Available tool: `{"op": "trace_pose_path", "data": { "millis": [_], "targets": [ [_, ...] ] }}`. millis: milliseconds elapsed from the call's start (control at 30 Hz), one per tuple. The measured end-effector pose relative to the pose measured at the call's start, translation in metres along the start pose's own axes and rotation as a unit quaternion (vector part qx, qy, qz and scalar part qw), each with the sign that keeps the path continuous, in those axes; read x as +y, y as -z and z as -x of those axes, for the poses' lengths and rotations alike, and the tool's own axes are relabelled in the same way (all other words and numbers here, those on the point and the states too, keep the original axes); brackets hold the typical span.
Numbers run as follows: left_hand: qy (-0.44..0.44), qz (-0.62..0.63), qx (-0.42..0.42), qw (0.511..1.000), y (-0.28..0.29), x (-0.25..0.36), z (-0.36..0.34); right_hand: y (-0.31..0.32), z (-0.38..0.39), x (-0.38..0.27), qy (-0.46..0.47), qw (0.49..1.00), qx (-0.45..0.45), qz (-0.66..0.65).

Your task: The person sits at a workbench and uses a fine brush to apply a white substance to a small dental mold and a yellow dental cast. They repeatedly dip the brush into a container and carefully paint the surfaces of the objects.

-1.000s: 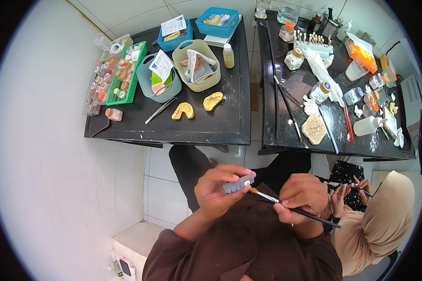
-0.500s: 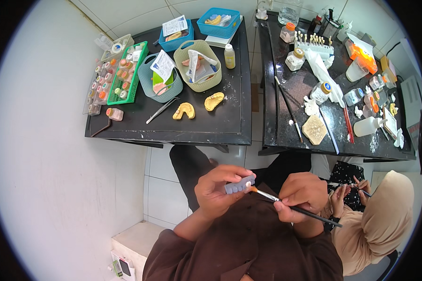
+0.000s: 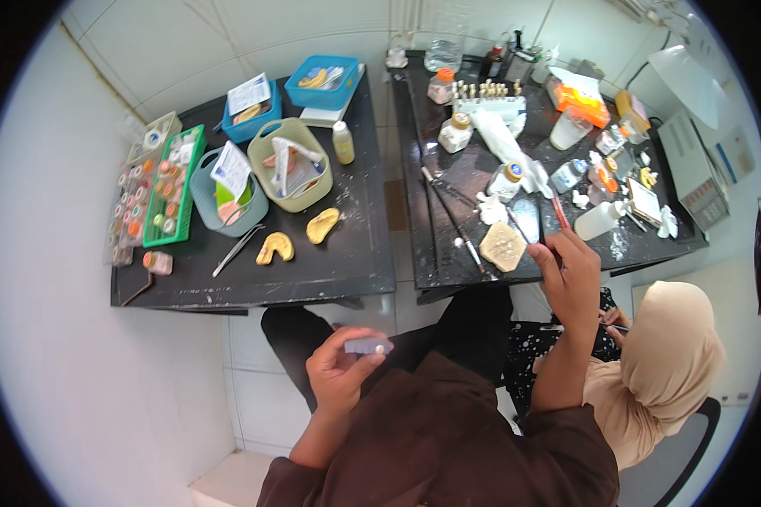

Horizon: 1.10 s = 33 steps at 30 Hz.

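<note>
White wall tiles (image 3: pixel 338 29) rise behind a black tabletop (image 3: pixel 414 118); seen from the head, the left hand (image 3: pixel 336 372) grips a small grey block (image 3: pixel 364 346), long axis side to side. Well apart, farther out and to the right, the right hand (image 3: pixel 571 272) hangs by the tabletop's near edge, just beside a red stick (image 3: pixel 561 213), curled, but around what I cannot tell.

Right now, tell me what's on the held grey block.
A small white piece shows near the right end of the grey block. The left hand covers part, hiding anything there.
</note>
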<state>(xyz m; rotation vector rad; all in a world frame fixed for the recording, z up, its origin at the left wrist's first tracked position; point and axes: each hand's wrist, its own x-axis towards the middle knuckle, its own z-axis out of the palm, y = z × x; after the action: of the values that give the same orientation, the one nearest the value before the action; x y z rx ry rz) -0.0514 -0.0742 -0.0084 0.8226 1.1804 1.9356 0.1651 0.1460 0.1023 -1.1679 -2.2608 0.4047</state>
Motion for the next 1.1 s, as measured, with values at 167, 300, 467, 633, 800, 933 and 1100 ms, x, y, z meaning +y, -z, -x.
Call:
{"op": "trace_pose_path", "data": {
  "millis": [167, 300, 467, 633, 800, 933, 1100],
  "targets": [
    [0.075, 0.088, -0.020, 0.993, 0.009, -0.008, -0.002, -0.003, 0.001, 0.032, -0.117, 0.980, -0.022, 0.160],
    [0.119, 0.124, -0.077, 0.982, 0.013, -0.004, -0.008, -0.012, -0.012, 0.048, -0.197, 0.960, -0.042, 0.192],
    [0.152, 0.197, -0.107, 0.963, 0.013, -0.005, -0.013, -0.026, -0.018, 0.028, -0.126, 0.980, 0.049, 0.147],
    [0.209, 0.281, -0.094, 0.932, 0.007, -0.006, -0.016, -0.073, -0.033, -0.013, 0.075, 0.991, -0.028, 0.109],
    [0.227, 0.341, -0.122, 0.904, 0.008, 0.002, -0.017, -0.094, -0.059, -0.023, -0.045, 0.977, -0.195, 0.069],
    [0.221, 0.382, -0.133, 0.888, 0.006, 0.001, -0.017, -0.099, -0.057, -0.012, -0.009, 0.983, -0.180, 0.025],
    [0.228, 0.393, -0.148, 0.878, 0.004, 0.003, -0.019, -0.071, -0.041, -0.018, 0.090, 0.990, -0.065, -0.084]
  ]
}}
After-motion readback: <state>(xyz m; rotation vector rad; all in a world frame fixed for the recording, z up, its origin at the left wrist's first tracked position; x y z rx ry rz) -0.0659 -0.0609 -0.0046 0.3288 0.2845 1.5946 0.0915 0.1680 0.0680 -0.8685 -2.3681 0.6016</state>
